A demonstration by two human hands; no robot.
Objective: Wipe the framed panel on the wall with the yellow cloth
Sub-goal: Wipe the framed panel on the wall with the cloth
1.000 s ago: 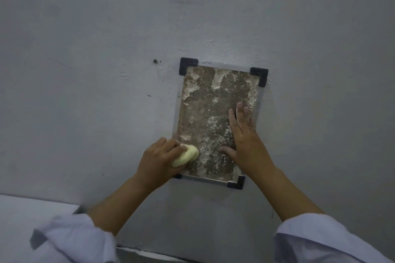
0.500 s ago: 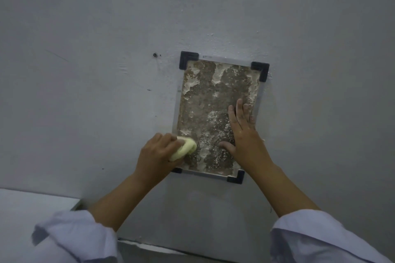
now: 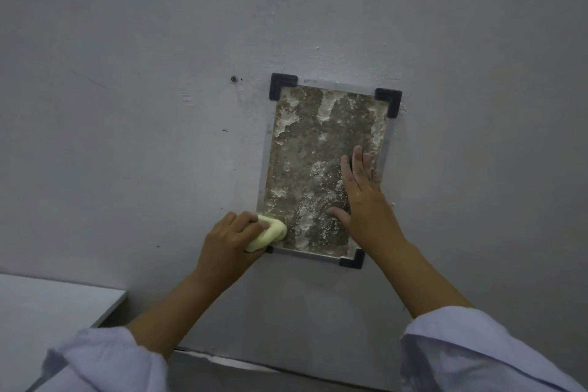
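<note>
A framed panel [image 3: 318, 153] hangs on the grey wall, with a pale rim, black corner brackets and a brown surface blotched with white residue. A balled yellow cloth [image 3: 270, 232] presses on the panel's lower left corner. My left hand [image 3: 229, 242] grips the cloth and hides the bottom left bracket. My right hand [image 3: 362, 200] lies flat on the panel's lower right part, fingers pointing up and thumb out to the left.
A small dark screw or hole [image 3: 234, 78] sits in the wall left of the panel's top. A white ledge [image 3: 57, 302] juts out at lower left. White sleeves cover both forearms at the bottom of the view.
My left hand has slid the cloth a little left and down, from inside the panel's lower left area to its corner edge. My right hand stays flat in place.
</note>
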